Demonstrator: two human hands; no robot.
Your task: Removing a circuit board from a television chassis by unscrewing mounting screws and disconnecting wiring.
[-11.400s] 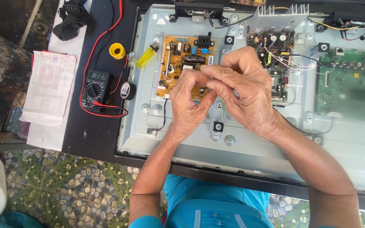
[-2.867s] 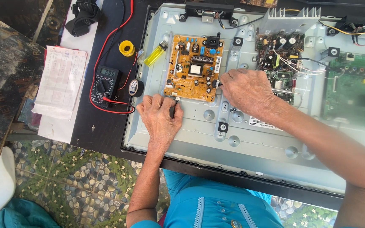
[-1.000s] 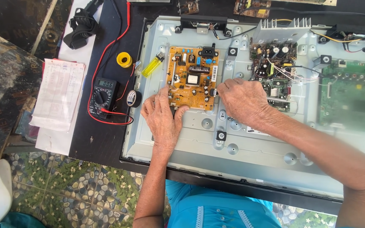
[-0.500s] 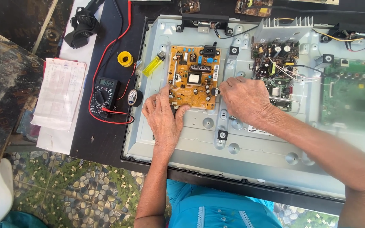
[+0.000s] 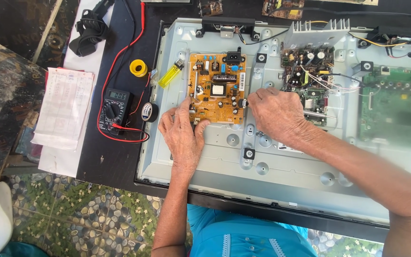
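Head view: nearest the camera, the person's turquoise shirt (image 5: 243, 235) shows below the black lower frame of an opened flat-screen television (image 5: 310, 164), whose grey metal back panel lies face up. The landmark is the orange power supply board (image 5: 216, 95), seated on the left part of that panel.

The left hand (image 5: 182, 135) lies just below the board's lower left corner, palm down on the metal, fingers loosely spread; its thumb and forefinger touch the board's bottom and left edges. It grips nothing that can be seen. The right hand (image 5: 277, 114) sits just beside the board's right edge, fingers curled together, the fingertips pressed against the lower right corner; whether they pinch a small part there cannot be told.

To the left of the board, off the panel, a black multimeter (image 5: 114, 110) with red leads lies on the dark table, a roll of black tape (image 5: 149, 112) just beside it. Farther left is a sheet of printed paper (image 5: 64, 109). Near the board's upper left corner lie a yellow lighter (image 5: 171, 75) and a small yellow spool (image 5: 138, 68).

To the right of the board sits a dark circuit board (image 5: 308, 71) crowded with parts and wires, and well beyond it a green main board (image 5: 393, 109).
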